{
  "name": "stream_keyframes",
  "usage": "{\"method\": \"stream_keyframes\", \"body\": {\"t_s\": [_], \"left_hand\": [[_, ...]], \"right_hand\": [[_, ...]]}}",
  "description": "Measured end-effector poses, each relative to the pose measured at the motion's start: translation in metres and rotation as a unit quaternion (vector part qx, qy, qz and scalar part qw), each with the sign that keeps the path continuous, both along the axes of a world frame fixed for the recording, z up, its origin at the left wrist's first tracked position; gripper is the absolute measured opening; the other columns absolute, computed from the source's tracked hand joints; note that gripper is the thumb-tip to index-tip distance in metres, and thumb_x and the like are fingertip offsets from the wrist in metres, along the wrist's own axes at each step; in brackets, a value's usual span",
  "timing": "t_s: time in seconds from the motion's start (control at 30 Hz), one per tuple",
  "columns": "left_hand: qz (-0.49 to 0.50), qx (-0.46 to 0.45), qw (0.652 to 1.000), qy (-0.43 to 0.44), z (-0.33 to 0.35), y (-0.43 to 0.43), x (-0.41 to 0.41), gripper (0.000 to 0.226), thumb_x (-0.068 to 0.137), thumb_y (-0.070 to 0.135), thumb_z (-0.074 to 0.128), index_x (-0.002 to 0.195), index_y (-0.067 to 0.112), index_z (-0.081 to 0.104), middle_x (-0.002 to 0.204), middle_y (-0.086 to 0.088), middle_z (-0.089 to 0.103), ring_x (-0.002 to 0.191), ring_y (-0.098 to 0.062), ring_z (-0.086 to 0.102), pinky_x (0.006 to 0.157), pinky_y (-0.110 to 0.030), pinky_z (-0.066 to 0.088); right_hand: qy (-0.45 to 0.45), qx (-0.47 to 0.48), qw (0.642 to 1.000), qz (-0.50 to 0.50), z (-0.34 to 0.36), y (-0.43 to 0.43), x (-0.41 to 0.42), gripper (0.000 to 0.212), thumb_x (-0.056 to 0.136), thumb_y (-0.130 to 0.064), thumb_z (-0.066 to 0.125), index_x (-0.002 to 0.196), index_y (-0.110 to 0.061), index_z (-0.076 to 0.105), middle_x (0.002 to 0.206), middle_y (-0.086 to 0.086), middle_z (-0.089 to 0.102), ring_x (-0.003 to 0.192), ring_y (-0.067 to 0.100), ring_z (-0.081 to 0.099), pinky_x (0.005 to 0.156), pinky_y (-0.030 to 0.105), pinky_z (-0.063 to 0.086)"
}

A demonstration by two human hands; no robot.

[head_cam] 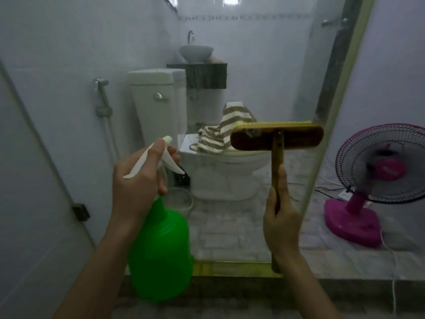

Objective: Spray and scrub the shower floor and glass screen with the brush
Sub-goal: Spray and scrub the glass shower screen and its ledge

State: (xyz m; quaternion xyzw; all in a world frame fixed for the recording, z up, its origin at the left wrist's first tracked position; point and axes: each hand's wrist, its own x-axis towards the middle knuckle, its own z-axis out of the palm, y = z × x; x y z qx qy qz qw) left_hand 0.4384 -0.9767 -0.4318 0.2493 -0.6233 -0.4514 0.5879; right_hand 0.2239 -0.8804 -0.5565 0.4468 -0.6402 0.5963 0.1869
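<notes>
Two tools are held up before the glass screen (264, 65) in the head view, and scrubbing of that screen is judged to be the step in hand. The spray bottle (161, 249) is gripped at its neck by the left hand (135, 185), fingers (164, 180) curled round it, nozzle aimed at the screen; whether the trigger is being pressed cannot be told. The brush (276, 140) is held by its wooden handle in the right hand (281, 226), fingers wrapped closed, thumb laid up the shaft. The brush head stands well above those fingers, bristles turned toward the screen; contact cannot be confirmed. Spray should be applied first, then the bristles pressed flat and drawn in overlapping strokes from the screen's top downward.
</notes>
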Motion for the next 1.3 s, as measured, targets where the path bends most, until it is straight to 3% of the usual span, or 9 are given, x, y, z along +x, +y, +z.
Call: {"method": "stream_keyframes", "body": {"t_s": [0.07,0.2,0.43,0.53,0.7,0.93,1.07,1.17,1.3], "left_hand": [[0.005,-0.001,1.000,-0.009,-0.017,-0.005,-0.001,0.034,0.097,0.041,0.058,0.071,0.048,0.079,0.081,0.007,0.079,0.037,-0.012,0.046,0.040,-0.019,0.041],[0.034,-0.017,0.999,0.001,-0.058,-0.010,0.007,0.031,0.096,0.045,0.059,0.072,0.050,0.078,0.081,0.008,0.079,0.037,-0.011,0.048,0.041,-0.019,0.041],[0.071,0.019,0.997,0.007,-0.103,0.004,0.031,0.033,0.100,0.041,0.060,0.073,0.048,0.078,0.082,0.011,0.078,0.042,-0.008,0.052,0.042,-0.018,0.042],[0.072,0.030,0.997,-0.003,-0.108,0.008,0.037,0.034,0.102,0.037,0.061,0.074,0.047,0.077,0.081,0.013,0.078,0.041,-0.005,0.052,0.043,-0.016,0.043],[0.058,0.006,0.998,-0.018,-0.111,0.010,0.044,0.017,0.100,0.031,0.065,0.087,0.033,0.075,0.077,0.014,0.073,0.045,-0.002,0.052,0.047,-0.013,0.044],[0.020,-0.018,0.999,-0.026,-0.114,0.003,0.059,0.012,0.100,0.035,0.061,0.102,0.030,0.071,0.086,0.003,0.069,0.050,-0.001,0.053,0.049,-0.014,0.046],[0.051,-0.018,0.997,-0.053,-0.120,-0.003,0.063,0.024,0.104,0.035,0.057,0.107,0.016,0.071,0.071,-0.003,0.058,0.049,-0.001,0.053,0.049,-0.011,0.043],[0.064,-0.015,0.996,-0.054,-0.122,-0.004,0.066,0.024,0.104,0.038,0.054,0.101,0.020,0.070,0.072,-0.001,0.058,0.050,-0.002,0.054,0.051,-0.011,0.043],[0.064,-0.010,0.997,-0.037,-0.118,-0.005,0.075,0.026,0.100,0.046,0.053,0.098,0.026,0.069,0.087,0.013,0.070,0.051,-0.003,0.057,0.054,-0.014,0.049]], "right_hand": [[0.017,-0.026,0.999,-0.021,0.013,-0.016,0.002,0.052,0.104,-0.024,0.036,0.153,-0.024,0.022,0.053,-0.009,0.032,0.043,0.011,0.039,0.037,0.013,0.031],[0.055,-0.094,0.993,-0.038,0.050,-0.052,-0.002,0.049,0.105,-0.026,0.036,0.153,-0.020,0.024,0.055,-0.013,0.029,0.042,0.007,0.034,0.040,0.011,0.026],[0.018,0.103,0.995,-0.001,-0.086,-0.002,0.036,0.055,0.103,-0.016,0.039,0.152,-0.028,0.017,0.051,0.000,0.036,0.039,0.011,0.031,0.037,0.021,0.029],[0.032,0.096,0.995,0.001,-0.043,-0.022,0.043,0.054,0.104,-0.022,0.037,0.154,-0.030,0.016,0.051,-0.002,0.038,0.038,0.010,0.036,0.037,0.020,0.032],[0.167,0.047,0.985,-0.012,0.053,-0.072,0.050,0.051,0.103,-0.022,0.038,0.152,-0.020,0.026,0.052,0.001,0.044,0.038,0.008,0.038,0.037,0.016,0.028],[0.100,0.179,0.979,-0.004,-0.081,0.004,0.041,0.055,0.100,-0.034,0.032,0.153,-0.030,0.018,0.052,0.000,0.043,0.037,0.012,0.039,0.034,0.029,0.037],[0.201,0.176,0.963,-0.031,-0.034,-0.053,0.065,0.059,0.103,-0.022,0.041,0.153,-0.033,0.011,0.051,-0.010,0.035,0.035,0.004,0.033,0.035,0.013,0.023],[0.240,0.182,0.953,-0.026,-0.014,-0.074,0.073,0.062,0.103,-0.021,0.042,0.151,-0.033,0.005,0.050,-0.002,0.041,0.035,0.012,0.039,0.031,0.024,0.032],[0.177,0.253,0.951,-0.028,-0.070,-0.009,0.049,0.059,0.103,-0.025,0.038,0.153,-0.035,0.007,0.056,0.000,0.046,0.039,0.013,0.044,0.035,0.030,0.042]]}}
